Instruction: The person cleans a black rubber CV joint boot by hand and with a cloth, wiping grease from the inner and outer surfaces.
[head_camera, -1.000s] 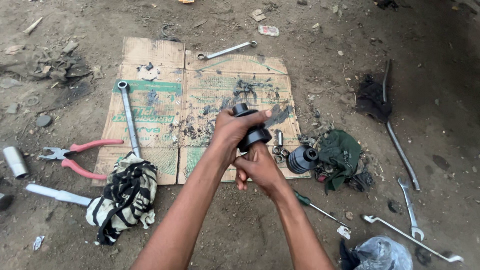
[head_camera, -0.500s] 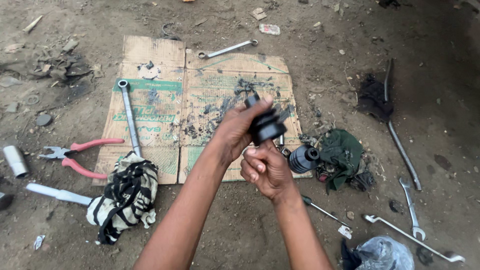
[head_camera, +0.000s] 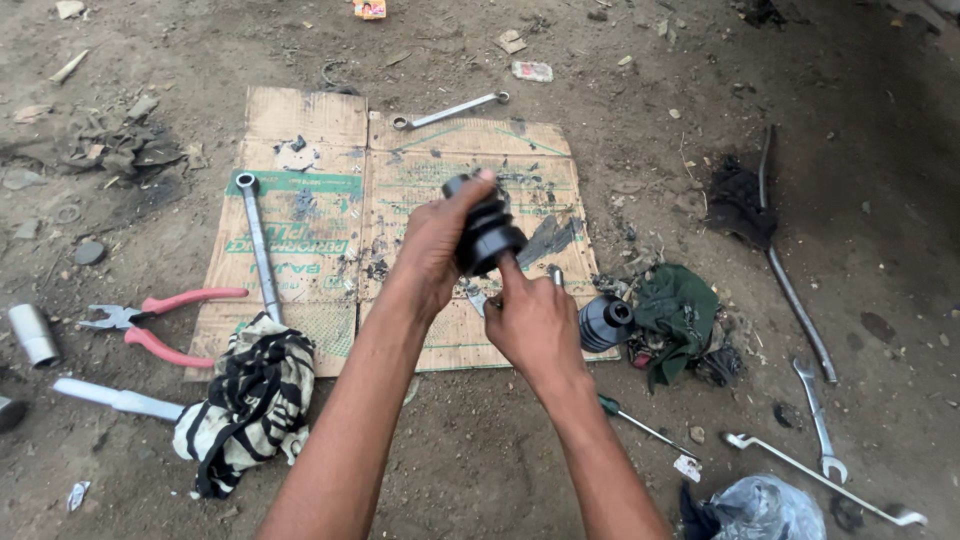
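Down on the dirt ground, seen from the head camera, the left hand (head_camera: 432, 245) wraps around a black ribbed rubber boot (head_camera: 484, 228), its fingers clamped on the boot's body and holding it up above a flattened, grease-stained brown cardboard sheet (head_camera: 320, 215). The right hand (head_camera: 535, 320) sits just below the boot, its index finger raised and touching the boot's wider lower rim while the other fingers curl loosely together on nothing. A second black ribbed rubber boot (head_camera: 603, 322) lies just right of the right hand, beside a crumpled dark green rag (head_camera: 682, 315). On the cardboard rests a long silver ring spanner (head_camera: 258, 245), and another silver spanner (head_camera: 450, 110) lies across its top edge. Left of the cardboard are red-handled pliers (head_camera: 160, 320) and a short grey metal tube (head_camera: 33, 335). A black-and-white striped cloth (head_camera: 250, 400) lies near the left forearm. A green-handled screwdriver (head_camera: 640, 425) lies by the right forearm, with more silver spanners (head_camera: 815, 420) farther right.
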